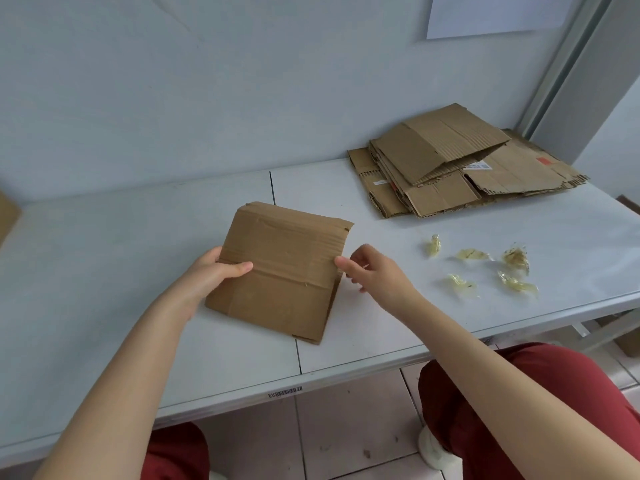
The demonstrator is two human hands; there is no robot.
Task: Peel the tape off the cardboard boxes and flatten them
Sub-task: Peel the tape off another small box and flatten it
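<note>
Cardboard box [277,271]: brown, partly collapsed, lying at the centre of the white tabletop [104,271], its far part tilted up a little. No print readable on it. A strip of clear tape [284,263] runs across the middle, 9 o'clock to 3 o'clock.

Left hand [221,271]: at the box's 9 o'clock edge, gripping it, thumb laid flat on top along the tape, fingers hidden beneath.

Right hand [374,271]: at the 3 o'clock edge, one fingertip touching the spot where the tape ends, other fingers curled. Can't tell if it has hold of the tape or the card.

Tape scraps [516,259]: five crumpled yellowish wads at 3 o'clock from the box, past the right hand, apart from each other.

Stack of flattened cardboard [433,199]: at 2 o'clock, against the wall. It bears a white label [476,165] with blue print and a red sticker [545,161], both too small to read.

Barcode sticker [284,392]: on the tabletop's front edge at 6 o'clock, digits illegible.

Sheet of paper [491,15]: on the wall at 1 o'clock.
</note>
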